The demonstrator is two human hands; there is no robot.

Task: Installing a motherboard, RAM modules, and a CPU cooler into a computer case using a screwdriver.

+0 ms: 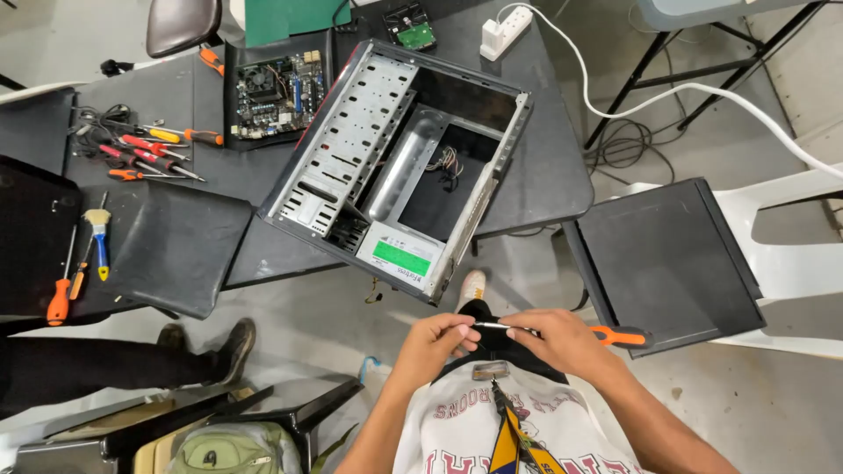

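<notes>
Both hands meet just below the desk (544, 189). The right hand (562, 341) has its grip closed round a screwdriver (562, 332), orange handle out right, shaft lying level, pointing left. The left hand (432, 344) pinches the tip. An open computer case (395, 167) sits ahead on the desk.

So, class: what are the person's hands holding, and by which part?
An orange-handled screwdriver: the right hand grips it near the handle, the left hand pinches the shaft's tip.
</notes>
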